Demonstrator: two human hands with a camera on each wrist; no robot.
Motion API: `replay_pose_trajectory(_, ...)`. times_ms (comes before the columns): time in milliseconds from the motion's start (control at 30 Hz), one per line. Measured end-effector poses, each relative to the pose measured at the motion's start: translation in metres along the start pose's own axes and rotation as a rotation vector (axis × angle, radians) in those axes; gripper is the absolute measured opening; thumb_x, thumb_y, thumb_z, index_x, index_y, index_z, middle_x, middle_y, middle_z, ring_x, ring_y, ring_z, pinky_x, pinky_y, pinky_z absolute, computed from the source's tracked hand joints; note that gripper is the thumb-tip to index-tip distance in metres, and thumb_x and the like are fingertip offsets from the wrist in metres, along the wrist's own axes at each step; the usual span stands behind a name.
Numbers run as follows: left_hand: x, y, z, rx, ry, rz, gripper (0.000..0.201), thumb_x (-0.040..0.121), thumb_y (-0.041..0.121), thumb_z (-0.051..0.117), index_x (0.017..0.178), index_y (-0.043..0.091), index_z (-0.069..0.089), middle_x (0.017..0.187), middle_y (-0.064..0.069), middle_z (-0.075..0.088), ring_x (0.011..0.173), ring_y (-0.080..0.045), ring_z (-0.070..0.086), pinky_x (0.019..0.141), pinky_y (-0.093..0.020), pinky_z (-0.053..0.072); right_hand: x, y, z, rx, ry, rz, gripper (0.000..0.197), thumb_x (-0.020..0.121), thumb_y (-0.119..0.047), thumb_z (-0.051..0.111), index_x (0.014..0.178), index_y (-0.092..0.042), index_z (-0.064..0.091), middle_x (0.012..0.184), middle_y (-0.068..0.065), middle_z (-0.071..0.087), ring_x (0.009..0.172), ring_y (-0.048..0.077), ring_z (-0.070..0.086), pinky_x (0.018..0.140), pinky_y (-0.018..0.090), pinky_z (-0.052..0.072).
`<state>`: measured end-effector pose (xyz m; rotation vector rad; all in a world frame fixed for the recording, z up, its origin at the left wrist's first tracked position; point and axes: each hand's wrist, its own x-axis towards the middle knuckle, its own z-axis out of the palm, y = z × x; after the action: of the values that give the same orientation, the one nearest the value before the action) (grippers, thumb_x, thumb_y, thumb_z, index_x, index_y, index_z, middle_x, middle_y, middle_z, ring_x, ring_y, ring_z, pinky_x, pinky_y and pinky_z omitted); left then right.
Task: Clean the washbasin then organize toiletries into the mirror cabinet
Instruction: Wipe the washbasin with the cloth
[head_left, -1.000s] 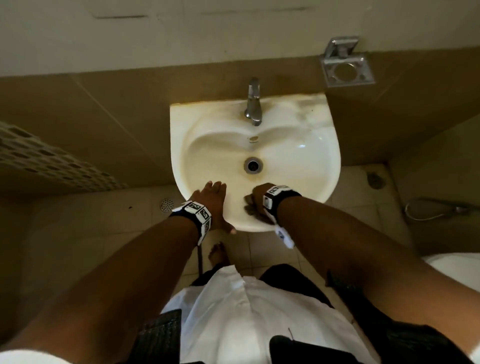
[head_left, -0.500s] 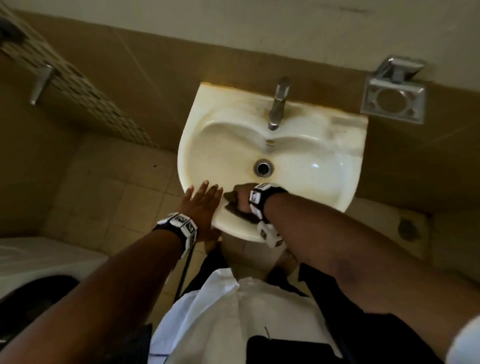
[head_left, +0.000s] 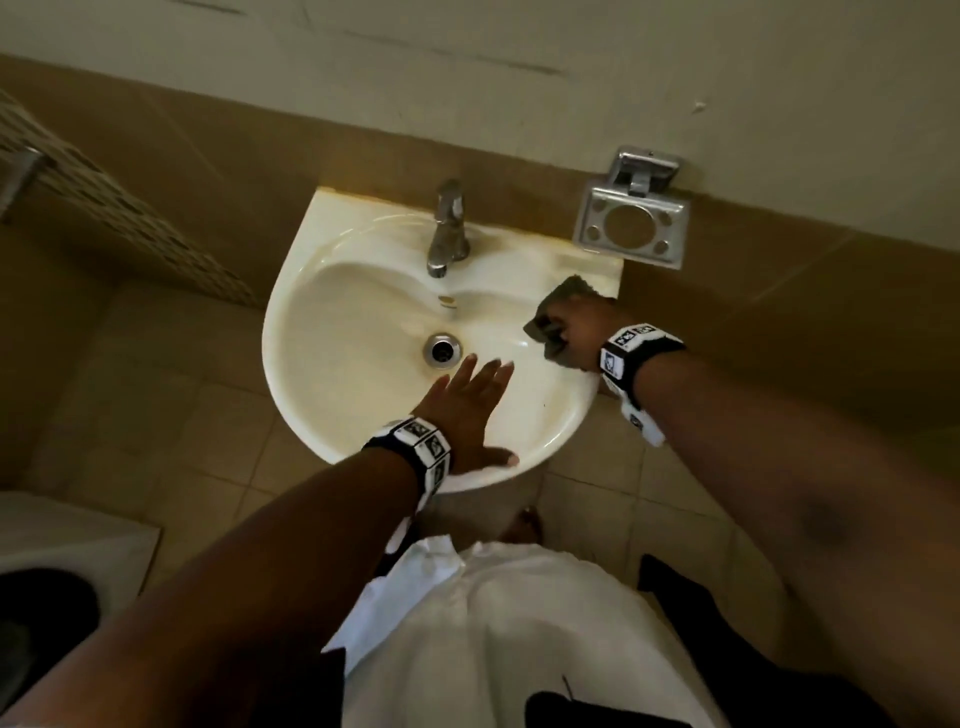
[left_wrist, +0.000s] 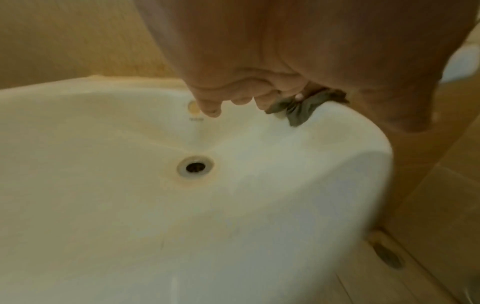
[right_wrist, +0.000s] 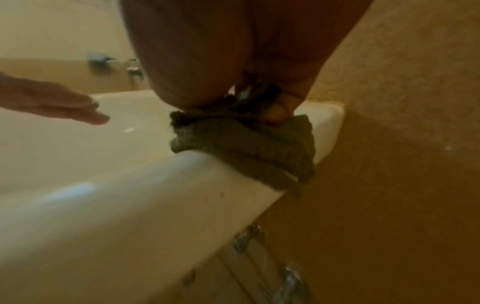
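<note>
A cream washbasin hangs on the tan tiled wall, with a drain in its bowl and a chrome tap at the back. My right hand grips a dark grey-green cloth and presses it onto the basin's right rim near the wall. The cloth also shows in the head view and the cloth in the left wrist view. My left hand lies flat with straight fingers on the bowl's front part, thumb on the front rim. No toiletries or cabinet in view.
An empty chrome holder is fixed to the wall right of the basin. A white toilet stands at the lower left. Chrome pipe fittings sit under the basin's right side. Tiled floor lies below.
My right hand has carried the cloth from the basin's front rim up to its right rim near the wall. My left hand has slid further into the bowl. The head view turned.
</note>
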<state>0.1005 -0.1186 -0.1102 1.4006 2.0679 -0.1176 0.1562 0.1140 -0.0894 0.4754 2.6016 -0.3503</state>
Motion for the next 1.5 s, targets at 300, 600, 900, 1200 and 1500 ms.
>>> replay_pose_trajectory(300, 0.052, -0.032, -0.056, -0.052, 0.081, -0.188, 0.117, 0.083, 0.064, 0.066, 0.159, 0.022, -0.011, 0.169, -0.004, -0.008, 0.154, -0.03, -0.01, 0.124, -0.05, 0.019, 0.023, -0.003, -0.015, 0.538, 0.168, 0.265, 0.032, 0.096, -0.027, 0.056, 0.127, -0.019, 0.062, 0.115, 0.012, 0.07, 0.1, 0.035, 0.07, 0.079, 0.044, 0.058)
replay_pose_trajectory(600, 0.086, -0.069, -0.067, 0.064, 0.101, -0.242, 0.117, 0.08, 0.062, 0.07, 0.16, 0.028, -0.008, 0.169, -0.001, -0.009, 0.155, -0.029, 0.002, 0.121, -0.054, 0.024, 0.014, 0.009, -0.014, 0.863, 0.226, 0.304, 0.033, 0.095, -0.03, 0.058, 0.128, -0.032, 0.063, 0.118, -0.004, 0.071, 0.105, 0.028, 0.071, 0.068, 0.024, 0.055)
replay_pose_trajectory(900, 0.095, -0.078, -0.07, 0.088, 0.084, -0.273, 0.111, 0.082, 0.063, 0.068, 0.16, 0.033, -0.004, 0.168, 0.003, -0.012, 0.156, -0.027, 0.002, 0.124, -0.055, 0.007, 0.005, 0.014, -0.022, 1.178, 0.196, 0.347, 0.039, 0.07, -0.048, 0.056, 0.102, -0.032, 0.072, 0.087, 0.004, 0.078, 0.067, 0.035, 0.07, 0.053, 0.048, 0.051)
replay_pose_trajectory(1200, 0.078, -0.109, -0.081, 0.095, 0.049, -0.203, 0.103, 0.086, 0.057, 0.066, 0.16, 0.033, -0.002, 0.169, -0.001, 0.004, 0.155, -0.024, 0.009, 0.123, -0.051, 0.011, 0.041, 0.01, -0.018, 1.263, 0.072, 0.423, 0.033, 0.105, -0.024, 0.045, 0.136, -0.017, 0.056, 0.134, 0.01, 0.064, 0.122, 0.032, 0.062, 0.068, 0.007, 0.036)
replay_pose_trajectory(1500, 0.052, -0.233, -0.111, 0.111, 0.095, -0.392, 0.107, 0.085, 0.063, 0.063, 0.16, 0.027, -0.005, 0.169, -0.001, -0.008, 0.155, -0.032, 0.001, 0.12, -0.055, 0.023, 0.092, -0.065, -0.012, 0.942, 0.452, 0.524, 0.052, 0.075, -0.069, 0.053, 0.106, -0.028, 0.061, 0.096, 0.008, 0.068, 0.084, 0.034, 0.069, 0.073, 0.044, 0.061)
